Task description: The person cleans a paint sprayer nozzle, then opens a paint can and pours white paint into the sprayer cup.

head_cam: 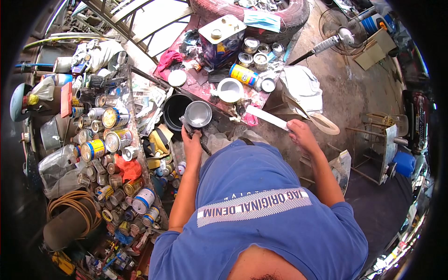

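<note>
My left hand [192, 142] grips a dark tool, apparently a spray gun [203, 144], with an open metal cup [198, 114] at its top. The cup's inside looks silvery-grey, and it hangs partly over a black bucket [174, 108]. Between the thumb and fingers of my right hand [301, 135] is the end of a flat white strip [267, 118]. That strip points left, its far end above a bunched pink cloth [251, 119] at the table's corner. An open tin [230, 90] with white on its rim stands on the table just beyond both hands.
The stained table [210, 94] bears a yellow-labelled can [244, 74], a large rectangular tin [222, 42] and several small tins. Crowded paint cans [118, 140] fill a shelf at left. A tyre [294, 14] lies at the back; a standing fan [343, 35] and white bag [301, 87] are right.
</note>
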### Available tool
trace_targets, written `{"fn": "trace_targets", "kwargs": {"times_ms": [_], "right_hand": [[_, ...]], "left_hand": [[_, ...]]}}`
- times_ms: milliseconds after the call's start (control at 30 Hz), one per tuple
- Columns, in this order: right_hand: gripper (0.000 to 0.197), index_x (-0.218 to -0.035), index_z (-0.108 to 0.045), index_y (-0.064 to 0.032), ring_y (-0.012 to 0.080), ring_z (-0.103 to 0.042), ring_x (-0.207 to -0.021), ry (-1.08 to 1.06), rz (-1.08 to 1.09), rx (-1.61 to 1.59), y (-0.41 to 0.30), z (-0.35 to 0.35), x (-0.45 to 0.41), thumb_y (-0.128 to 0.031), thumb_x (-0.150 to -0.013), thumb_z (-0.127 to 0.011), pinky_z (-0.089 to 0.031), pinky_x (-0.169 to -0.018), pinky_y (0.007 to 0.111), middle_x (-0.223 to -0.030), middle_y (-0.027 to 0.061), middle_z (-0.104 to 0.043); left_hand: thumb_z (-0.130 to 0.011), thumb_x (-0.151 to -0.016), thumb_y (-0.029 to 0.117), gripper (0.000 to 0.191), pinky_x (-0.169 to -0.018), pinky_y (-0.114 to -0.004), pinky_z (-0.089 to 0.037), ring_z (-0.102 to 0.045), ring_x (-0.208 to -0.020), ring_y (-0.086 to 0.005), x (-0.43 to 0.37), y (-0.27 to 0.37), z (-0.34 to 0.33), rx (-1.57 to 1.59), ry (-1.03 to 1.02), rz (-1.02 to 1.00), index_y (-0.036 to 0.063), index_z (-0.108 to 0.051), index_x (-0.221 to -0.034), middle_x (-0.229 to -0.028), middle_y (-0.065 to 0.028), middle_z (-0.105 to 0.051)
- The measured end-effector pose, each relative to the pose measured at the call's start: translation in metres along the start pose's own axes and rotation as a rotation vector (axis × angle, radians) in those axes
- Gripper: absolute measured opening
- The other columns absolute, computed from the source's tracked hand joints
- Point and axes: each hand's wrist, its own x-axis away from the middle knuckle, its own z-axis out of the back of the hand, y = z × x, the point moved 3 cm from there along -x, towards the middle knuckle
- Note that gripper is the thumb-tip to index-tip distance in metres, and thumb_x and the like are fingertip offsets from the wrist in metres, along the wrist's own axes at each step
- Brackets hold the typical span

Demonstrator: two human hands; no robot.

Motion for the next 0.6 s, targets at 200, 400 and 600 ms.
{"fn": "trace_targets", "kwargs": {"times_ms": [200, 400, 600], "right_hand": [[0.029, -0.096, -0.065, -0.0039, 0.0102, -0.05, -0.06, 0.081, 0.28, 0.346, -0.02, -0.012, -0.015, -0.032, -0.102, -0.06, -0.04, -0.055, 0.029, -0.074, -0.0002, -0.056], [0.028, -0.097, -0.067, -0.0017, 0.0488, -0.061, -0.083, 0.228, 0.553, 0.896, -0.053, -0.071, -0.046, -0.029, -0.101, -0.059, -0.048, -0.07, 0.052, -0.085, 0.0257, -0.065], [0.03, -0.098, -0.067, -0.001, 0.0424, -0.064, -0.079, 0.255, 0.436, 0.802, -0.029, -0.05, -0.046, -0.029, -0.101, -0.059, -0.048, -0.071, 0.047, -0.086, 0.0249, -0.066]], "left_hand": [[-0.059, -0.096, 0.008, 0.06, -0.091, -0.03, -0.045, -0.057, -0.094, -0.014, 0.001, 0.001, -0.001, 0.003, 0.003, 0.014, 0.0007, -0.039, -0.152, -0.106, -0.0044, -0.062], [-0.06, -0.095, 0.009, 0.067, -0.099, -0.032, -0.043, -0.057, -0.106, -0.0177, -0.001, -0.004, 0.001, -0.023, -0.033, 0.031, -0.0003, -0.032, -0.156, -0.12, -0.0097, -0.06], [-0.06, -0.097, 0.009, 0.064, -0.094, -0.032, -0.046, -0.059, -0.099, -0.0157, 0.005, -0.002, 0.001, -0.036, 0.019, 0.042, 0.001, -0.035, -0.155, -0.113, -0.0075, -0.063]]}}
